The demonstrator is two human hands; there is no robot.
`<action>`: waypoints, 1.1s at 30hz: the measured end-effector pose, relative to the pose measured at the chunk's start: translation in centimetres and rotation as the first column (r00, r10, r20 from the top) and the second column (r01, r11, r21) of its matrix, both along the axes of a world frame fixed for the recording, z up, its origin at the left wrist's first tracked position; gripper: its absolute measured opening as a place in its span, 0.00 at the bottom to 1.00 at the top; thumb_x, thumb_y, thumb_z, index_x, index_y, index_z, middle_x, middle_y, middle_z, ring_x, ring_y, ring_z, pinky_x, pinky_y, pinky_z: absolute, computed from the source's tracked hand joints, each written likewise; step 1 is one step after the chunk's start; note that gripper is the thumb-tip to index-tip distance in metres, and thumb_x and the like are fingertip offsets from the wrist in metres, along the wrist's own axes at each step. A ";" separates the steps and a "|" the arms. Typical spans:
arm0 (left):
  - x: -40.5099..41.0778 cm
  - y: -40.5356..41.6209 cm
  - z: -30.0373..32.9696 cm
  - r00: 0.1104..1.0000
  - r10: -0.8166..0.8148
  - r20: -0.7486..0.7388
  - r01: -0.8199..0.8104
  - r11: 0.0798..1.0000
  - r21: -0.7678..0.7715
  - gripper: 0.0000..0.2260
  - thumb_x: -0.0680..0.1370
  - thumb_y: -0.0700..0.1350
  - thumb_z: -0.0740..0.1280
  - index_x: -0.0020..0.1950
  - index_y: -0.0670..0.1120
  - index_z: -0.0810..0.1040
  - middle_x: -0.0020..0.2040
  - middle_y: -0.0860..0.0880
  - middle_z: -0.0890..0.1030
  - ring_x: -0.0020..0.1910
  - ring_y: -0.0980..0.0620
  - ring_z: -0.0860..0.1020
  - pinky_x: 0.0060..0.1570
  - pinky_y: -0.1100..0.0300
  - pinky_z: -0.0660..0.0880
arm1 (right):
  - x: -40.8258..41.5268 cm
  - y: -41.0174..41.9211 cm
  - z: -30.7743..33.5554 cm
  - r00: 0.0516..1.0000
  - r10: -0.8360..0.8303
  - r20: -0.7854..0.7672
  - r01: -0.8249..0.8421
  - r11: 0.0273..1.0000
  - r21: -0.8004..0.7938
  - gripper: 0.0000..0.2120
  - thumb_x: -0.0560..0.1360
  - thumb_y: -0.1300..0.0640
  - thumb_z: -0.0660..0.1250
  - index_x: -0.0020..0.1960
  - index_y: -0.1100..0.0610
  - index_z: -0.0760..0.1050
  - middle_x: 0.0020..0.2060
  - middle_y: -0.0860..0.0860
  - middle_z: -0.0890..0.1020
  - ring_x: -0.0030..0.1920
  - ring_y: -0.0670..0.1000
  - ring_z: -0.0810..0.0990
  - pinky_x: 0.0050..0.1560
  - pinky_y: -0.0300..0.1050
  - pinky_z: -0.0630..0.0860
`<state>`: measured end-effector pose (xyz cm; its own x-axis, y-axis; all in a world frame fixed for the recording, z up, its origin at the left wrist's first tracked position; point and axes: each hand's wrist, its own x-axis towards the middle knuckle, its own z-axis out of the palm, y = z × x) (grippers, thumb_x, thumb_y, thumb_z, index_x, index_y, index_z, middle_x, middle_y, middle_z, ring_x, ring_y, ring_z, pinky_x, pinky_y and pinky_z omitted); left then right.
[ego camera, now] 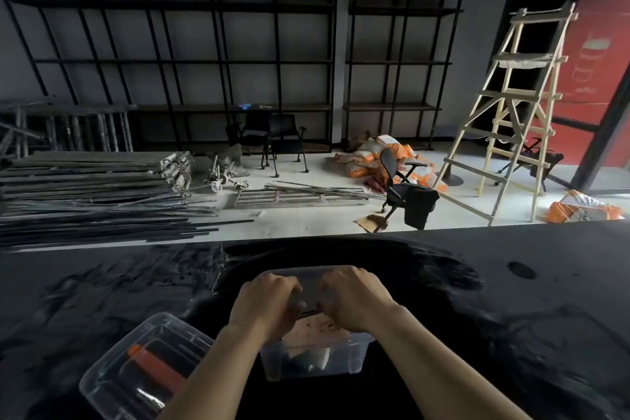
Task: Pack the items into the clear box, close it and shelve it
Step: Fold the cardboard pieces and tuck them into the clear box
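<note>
Hands together over the clear box (315,360), which sits on the black table (511,317) directly in front of the person, near the table's front edge. Left hand (264,307) and right hand (354,300) lie side by side, knuckles up, fingers curled down onto a clear lid (300,273) that is tilted over the box's opening; far edge of the lid shows beyond the fingertips. Both hands appear clamped on the lid, though the fingertips are partly hidden and the exact grip cannot be confirmed. Inside the box: a pinkish item just under the hands and a dark rounded object with a pale one beside it, low against the near wall; identities too blurred to tell. Second clear container (146,368) rests to the left of the box, near the left forearm, rotated at an angle, holding an orange-and-black item (153,365). Beyond the table: black shelving (204,61) along the back wall, wooden ladder (511,112) at right, office chair (402,187) on the floor, stacked metal rods (85,198) at left.
</note>
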<state>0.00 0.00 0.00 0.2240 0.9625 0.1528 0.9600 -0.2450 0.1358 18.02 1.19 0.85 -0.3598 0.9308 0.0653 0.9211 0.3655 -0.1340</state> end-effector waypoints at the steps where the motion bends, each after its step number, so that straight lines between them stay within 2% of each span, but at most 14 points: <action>1: -0.1 0.1 -0.1 1.000 -0.009 -0.014 0.008 0.998 -0.066 0.19 0.75 0.59 0.67 0.65 0.57 0.79 0.61 0.55 0.83 0.62 0.52 0.80 0.58 0.55 0.76 | 0.0 0.2 -0.4 1.000 -0.015 0.020 0.016 0.999 -0.046 0.16 0.74 0.48 0.67 0.61 0.50 0.79 0.58 0.51 0.82 0.56 0.56 0.82 0.48 0.48 0.78; 4: -0.2 0.2 -0.7 0.998 -0.017 -0.066 0.002 0.976 -0.216 0.20 0.74 0.59 0.69 0.66 0.58 0.77 0.63 0.53 0.82 0.65 0.48 0.77 0.60 0.54 0.75 | 0.0 0.6 -1.4 0.994 -0.047 0.098 0.065 0.980 -0.187 0.19 0.74 0.52 0.66 0.65 0.50 0.77 0.61 0.52 0.81 0.57 0.57 0.81 0.52 0.48 0.80; 7: 0.3 0.8 -1.3 0.991 -0.018 -0.131 -0.028 0.940 -0.339 0.22 0.75 0.54 0.68 0.69 0.58 0.74 0.67 0.49 0.78 0.70 0.42 0.71 0.63 0.49 0.73 | 0.1 1.1 -2.0 0.989 -0.043 0.139 0.083 0.952 -0.294 0.23 0.75 0.60 0.67 0.70 0.52 0.74 0.66 0.53 0.79 0.62 0.56 0.79 0.58 0.48 0.78; 11: 0.7 2.1 -1.5 0.990 -0.027 -0.141 -0.044 0.880 -0.472 0.25 0.74 0.49 0.70 0.72 0.55 0.72 0.69 0.48 0.75 0.70 0.43 0.70 0.62 0.51 0.71 | 0.0 2.0 -3.3 0.993 0.008 0.118 0.026 0.959 -0.284 0.17 0.74 0.61 0.68 0.63 0.53 0.78 0.62 0.53 0.80 0.59 0.56 0.80 0.56 0.49 0.79; 13: 1.0 2.5 -1.8 0.990 -0.039 -0.139 -0.035 0.869 -0.493 0.23 0.74 0.48 0.70 0.69 0.54 0.75 0.67 0.47 0.76 0.68 0.44 0.72 0.60 0.53 0.71 | -0.1 2.0 -3.5 0.995 0.012 0.103 0.018 0.957 -0.290 0.17 0.74 0.60 0.69 0.62 0.53 0.78 0.61 0.54 0.80 0.60 0.57 0.79 0.57 0.51 0.78; 15: 1.1 2.9 -2.4 0.989 -0.047 -0.142 -0.027 0.877 -0.480 0.19 0.75 0.47 0.68 0.66 0.53 0.76 0.65 0.47 0.78 0.66 0.44 0.75 0.56 0.54 0.71 | -0.4 2.0 -3.3 0.996 0.000 0.087 0.026 0.954 -0.299 0.17 0.75 0.56 0.69 0.63 0.53 0.77 0.63 0.54 0.79 0.62 0.57 0.77 0.60 0.54 0.74; 18: 1.3 3.3 -2.8 0.983 -0.051 -0.175 -0.033 0.896 -0.443 0.17 0.79 0.45 0.65 0.68 0.52 0.76 0.66 0.47 0.77 0.67 0.44 0.73 0.56 0.56 0.67 | -0.4 1.8 -2.9 0.998 -0.024 0.061 0.041 0.955 -0.292 0.19 0.75 0.47 0.69 0.64 0.53 0.77 0.63 0.55 0.78 0.65 0.60 0.73 0.62 0.58 0.68; 21: 1.1 3.7 -3.1 0.982 -0.067 -0.177 -0.005 0.925 -0.380 0.15 0.80 0.45 0.63 0.67 0.52 0.77 0.65 0.48 0.78 0.66 0.45 0.74 0.55 0.57 0.68 | -0.3 1.7 -2.3 0.998 -0.018 0.054 0.033 0.953 -0.301 0.19 0.76 0.49 0.69 0.64 0.55 0.77 0.64 0.57 0.77 0.66 0.61 0.73 0.63 0.56 0.68; 24: 0.5 4.0 -2.5 0.997 -0.031 -0.072 0.000 0.917 -0.399 0.16 0.78 0.42 0.66 0.65 0.54 0.79 0.63 0.49 0.80 0.63 0.47 0.77 0.55 0.57 0.73 | -0.3 2.1 -1.6 0.999 -0.041 -0.016 0.034 0.950 -0.311 0.16 0.76 0.49 0.68 0.61 0.54 0.79 0.60 0.56 0.79 0.62 0.60 0.76 0.58 0.52 0.71; 26: -0.1 4.1 -1.9 1.000 -0.022 -0.004 0.019 0.947 -0.322 0.16 0.75 0.42 0.68 0.61 0.57 0.78 0.58 0.52 0.83 0.58 0.49 0.80 0.52 0.56 0.77 | -0.4 2.7 -1.3 0.998 -0.044 -0.044 0.032 0.968 -0.250 0.12 0.75 0.57 0.67 0.57 0.52 0.82 0.56 0.54 0.83 0.56 0.58 0.81 0.51 0.49 0.77; 27: -0.3 4.0 -1.6 1.000 -0.020 0.011 0.022 0.963 -0.268 0.17 0.74 0.42 0.68 0.60 0.58 0.77 0.57 0.54 0.83 0.56 0.49 0.81 0.50 0.55 0.77 | -0.4 2.9 -1.2 0.996 -0.049 -0.073 0.033 0.977 -0.209 0.13 0.74 0.61 0.66 0.56 0.52 0.82 0.53 0.53 0.84 0.52 0.56 0.82 0.46 0.49 0.79; 29: -0.4 3.6 -1.2 0.999 -0.045 0.017 0.047 0.990 -0.136 0.18 0.73 0.42 0.70 0.60 0.55 0.73 0.56 0.55 0.82 0.55 0.49 0.81 0.45 0.55 0.75 | -0.4 3.3 -1.2 0.990 -0.057 -0.126 0.039 0.989 -0.141 0.14 0.73 0.62 0.65 0.55 0.51 0.80 0.51 0.52 0.83 0.49 0.55 0.82 0.41 0.47 0.76; 31: -0.4 3.1 -1.0 0.996 -0.081 0.024 0.081 0.997 -0.006 0.19 0.72 0.42 0.71 0.60 0.53 0.70 0.56 0.54 0.81 0.53 0.49 0.81 0.40 0.57 0.71 | -0.5 3.5 -1.2 0.990 -0.030 -0.138 0.016 0.995 -0.099 0.15 0.73 0.61 0.65 0.57 0.50 0.78 0.51 0.52 0.82 0.50 0.55 0.81 0.42 0.47 0.75; 33: -0.4 2.9 -0.9 0.995 -0.067 0.070 0.065 0.997 0.040 0.18 0.71 0.42 0.70 0.57 0.53 0.68 0.54 0.53 0.81 0.50 0.47 0.82 0.38 0.57 0.68 | -0.4 3.8 -1.4 0.983 -0.012 -0.184 -0.006 0.995 -0.095 0.15 0.72 0.60 0.66 0.57 0.50 0.78 0.52 0.52 0.81 0.51 0.56 0.80 0.46 0.49 0.77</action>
<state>-0.38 2.93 -0.89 0.2742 0.9393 0.2065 0.9298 -0.3137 0.1923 17.59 4.94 -0.53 -0.3472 0.9369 0.0418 0.8783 0.3405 -0.3356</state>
